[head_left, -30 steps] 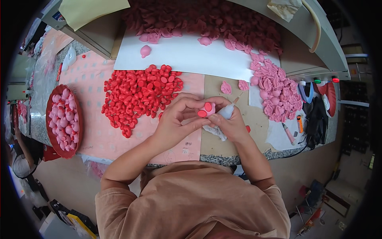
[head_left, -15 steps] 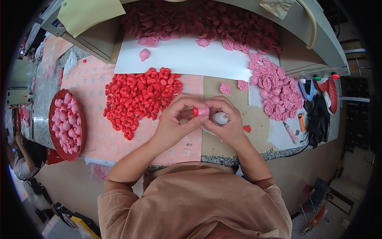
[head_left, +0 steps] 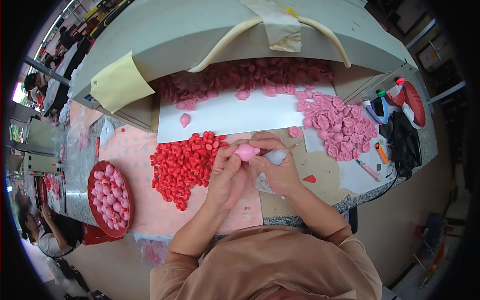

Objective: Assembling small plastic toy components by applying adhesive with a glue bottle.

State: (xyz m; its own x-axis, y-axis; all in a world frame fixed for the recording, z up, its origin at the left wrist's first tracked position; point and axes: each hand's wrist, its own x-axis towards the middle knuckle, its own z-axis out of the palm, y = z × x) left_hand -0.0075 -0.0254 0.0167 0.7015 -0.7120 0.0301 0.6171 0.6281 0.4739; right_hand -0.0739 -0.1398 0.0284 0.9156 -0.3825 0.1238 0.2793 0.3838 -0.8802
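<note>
Between the fingertips of both hands is a small pink rounded part with a nub at one end. My left hand pinches it from the left side. My right hand steadies its other end while gripping a small translucent squeeze bottle with a thin tip. That tip points away to the right. Whether a red piece is joined to the pink part cannot be seen from this side. Left of my hands lies a heap of shiny red pieces. A heap of pink parts lies to the right.
A red basket of pink-and-red pieces stands at the left. A grey hood arches over more pink parts on a white sheet. At the right lie an orange lighter-like item, a tube and a black bundle.
The held pink part has been turned, so its red end no longer shows. The bottle's tip now points to the right. My view has tilted up, showing more of the hood.
</note>
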